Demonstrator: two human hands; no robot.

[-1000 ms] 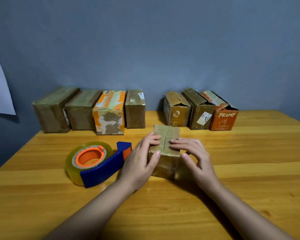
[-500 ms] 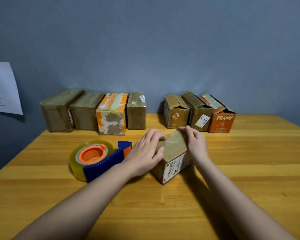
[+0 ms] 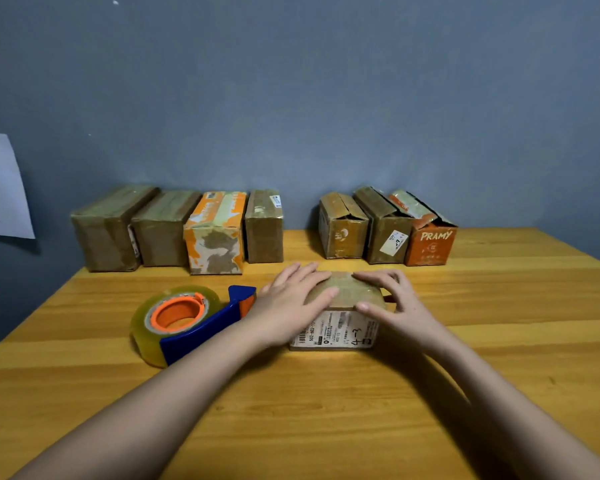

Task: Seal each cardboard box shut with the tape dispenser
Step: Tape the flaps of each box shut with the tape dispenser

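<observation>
- Two hands rest on a small cardboard box [image 3: 340,306] near the middle of the wooden counter [image 3: 326,410].
- The left hand [image 3: 288,306] lies flat over the box's top left part, fingers straight and spread, its grip loose with nothing curled round the box.
- The right hand [image 3: 392,303] covers the top right part; its fingers bend a little over the far edge and its thumb lies along the near top edge, pressing rather than clasping.
- The box's near side carries a white printed label [image 3: 333,332] with a barcode and handwritten marks.
- Glossy tape shows on the box's top between the two hands.
- Just left of the box, touching or nearly touching the left hand, a blue tape dispenser [image 3: 191,323] lies on the counter with a clear roll on an orange core.
- Four boxes [image 3: 174,230] stand side by side against the wall at the back left, and three boxes [image 3: 388,230] stand at the back right, the last orange and marked PRAMY.
- A white sheet of paper [image 3: 0,188] hangs on the grey wall at the far left.
</observation>
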